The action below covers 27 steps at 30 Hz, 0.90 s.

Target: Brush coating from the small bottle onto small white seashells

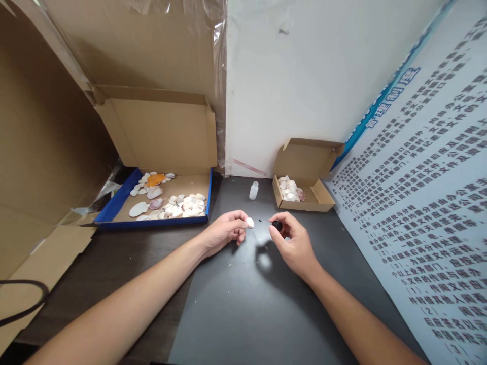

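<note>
Between the thumb and fingers of my left hand is a small white shell, held above the dark grey mat. My right hand, a short way to the right, grips a small black round object in its fingertips; its exact kind is unclear. Behind both hands a small whitish translucent bottle stands upright on the mat. A tiny dark speck lies between the hands.
At the left is an open blue-edged box with several shells and an orange piece. An open small cardboard box of shells stands back right. A printed panel borders the right side.
</note>
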{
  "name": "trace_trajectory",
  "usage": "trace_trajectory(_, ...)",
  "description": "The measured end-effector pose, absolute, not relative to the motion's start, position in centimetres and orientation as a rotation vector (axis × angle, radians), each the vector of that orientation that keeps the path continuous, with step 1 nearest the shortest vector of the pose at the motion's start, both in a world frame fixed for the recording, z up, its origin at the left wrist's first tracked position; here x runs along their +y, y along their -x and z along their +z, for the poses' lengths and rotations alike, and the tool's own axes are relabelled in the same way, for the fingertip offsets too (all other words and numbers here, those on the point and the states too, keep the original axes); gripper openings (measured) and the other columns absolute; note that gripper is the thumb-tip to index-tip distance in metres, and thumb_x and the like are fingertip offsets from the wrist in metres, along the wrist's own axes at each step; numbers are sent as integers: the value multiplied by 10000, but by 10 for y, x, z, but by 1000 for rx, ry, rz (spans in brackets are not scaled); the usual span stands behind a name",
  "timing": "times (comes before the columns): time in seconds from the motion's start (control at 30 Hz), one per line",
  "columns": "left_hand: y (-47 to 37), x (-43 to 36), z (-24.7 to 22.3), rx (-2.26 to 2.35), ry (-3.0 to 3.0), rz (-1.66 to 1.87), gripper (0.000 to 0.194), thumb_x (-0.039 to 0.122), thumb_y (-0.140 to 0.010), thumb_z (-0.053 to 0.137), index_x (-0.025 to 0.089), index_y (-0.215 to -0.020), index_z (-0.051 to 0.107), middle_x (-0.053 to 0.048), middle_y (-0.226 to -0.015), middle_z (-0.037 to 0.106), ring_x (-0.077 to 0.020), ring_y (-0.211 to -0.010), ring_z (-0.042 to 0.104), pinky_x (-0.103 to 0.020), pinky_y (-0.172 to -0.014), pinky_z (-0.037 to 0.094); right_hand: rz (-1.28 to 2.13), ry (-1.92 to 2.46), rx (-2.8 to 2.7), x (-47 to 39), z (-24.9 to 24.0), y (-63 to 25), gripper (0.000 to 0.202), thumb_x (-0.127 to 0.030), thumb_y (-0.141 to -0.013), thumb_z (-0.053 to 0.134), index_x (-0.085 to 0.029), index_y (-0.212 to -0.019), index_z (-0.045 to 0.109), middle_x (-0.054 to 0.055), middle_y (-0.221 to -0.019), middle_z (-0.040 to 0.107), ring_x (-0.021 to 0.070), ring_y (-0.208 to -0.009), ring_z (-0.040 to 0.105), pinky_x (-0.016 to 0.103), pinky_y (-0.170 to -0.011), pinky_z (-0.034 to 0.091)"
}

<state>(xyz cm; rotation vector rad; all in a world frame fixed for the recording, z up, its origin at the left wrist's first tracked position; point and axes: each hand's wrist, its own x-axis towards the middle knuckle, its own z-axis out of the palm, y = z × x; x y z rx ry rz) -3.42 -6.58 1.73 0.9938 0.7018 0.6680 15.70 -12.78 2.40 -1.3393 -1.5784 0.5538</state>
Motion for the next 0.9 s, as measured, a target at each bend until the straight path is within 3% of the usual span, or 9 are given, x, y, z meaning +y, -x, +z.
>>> trace_trajectory(0.47, 34, -66, 17, 709, -1029, 658, 244, 304, -748, 737, 171, -845, 557, 48, -620, 512, -67, -518, 482, -202, -490, 402, 648, 1391, -1533, -126, 21, -158, 145, -300, -838, 563, -211, -949, 537, -60, -639, 418, 125, -546, 407, 257, -538, 355)
trace_trajectory(0.9, 34, -66, 15, 704, -1040, 660, 215, 274, -754, 720, 171, -841, 553, 46, -636, 520, -65, -519, 484, -203, -496, 402, 683, 1327, -1545, -129, 22, -157, 135, -306, -873, 530, -212, -970, 529, -53, -661, 447, 128, -563, 423, 255, -544, 364)
